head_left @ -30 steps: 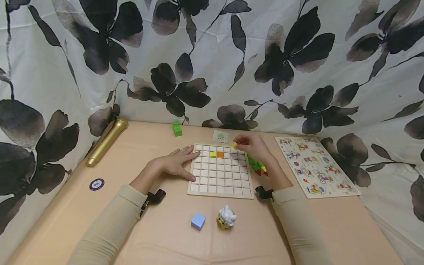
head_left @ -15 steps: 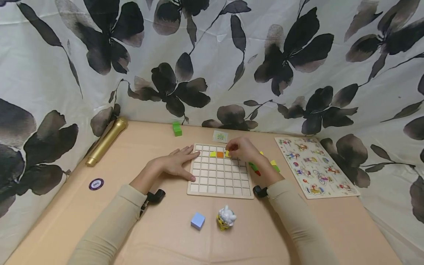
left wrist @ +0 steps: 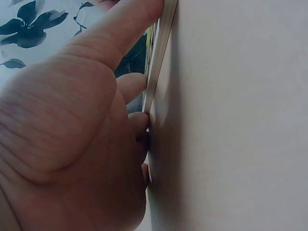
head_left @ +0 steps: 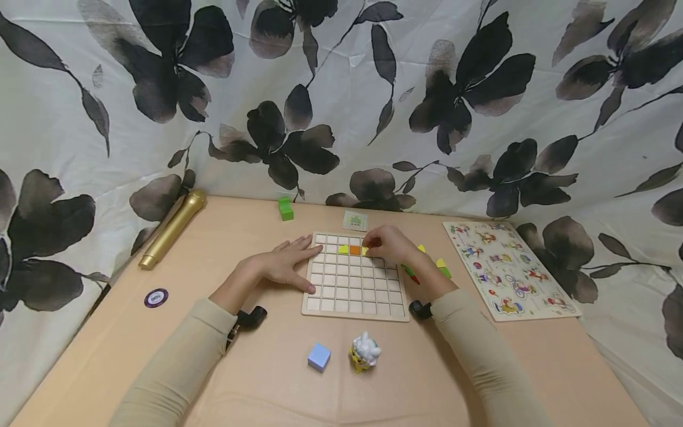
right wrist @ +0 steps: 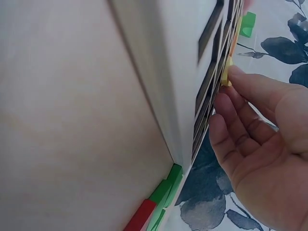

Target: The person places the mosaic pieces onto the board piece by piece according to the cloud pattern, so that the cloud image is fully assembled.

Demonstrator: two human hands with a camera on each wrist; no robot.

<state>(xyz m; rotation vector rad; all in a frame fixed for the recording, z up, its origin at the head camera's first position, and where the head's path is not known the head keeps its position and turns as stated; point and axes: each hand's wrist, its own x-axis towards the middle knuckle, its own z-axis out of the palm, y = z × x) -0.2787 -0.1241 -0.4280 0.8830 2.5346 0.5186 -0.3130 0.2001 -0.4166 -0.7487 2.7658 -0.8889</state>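
Observation:
A wooden grid board (head_left: pixel 341 287) with square cells lies mid-table. My left hand (head_left: pixel 280 263) rests along its left edge, fingers spread, thumb at the lower side; the left wrist view shows the thumb (left wrist: pixel 120 33) on the board's side. Over the upper right cells, my right hand (head_left: pixel 393 246) pinches a small yellow tile (right wrist: pixel 225 73) between thumb and fingers, low in the grid. That tile is mostly hidden from above. Left of it, an orange tile (head_left: pixel 354 250) and a yellow-green tile (head_left: pixel 343 249) sit in the same row.
Green and red pieces (right wrist: pixel 163 192) lie right of the board, partly under my right forearm. Behind it are a small pattern card (head_left: pixel 354 220) and a green block (head_left: pixel 285 208). A picture board (head_left: pixel 504 270) lies right; a blue cube (head_left: pixel 319 357) and toy figure (head_left: pixel 365 351) lie in front.
My right hand has moved left and slightly down with the yellow tile, from the board's upper right to beside the orange tile. My left hand has stayed put.

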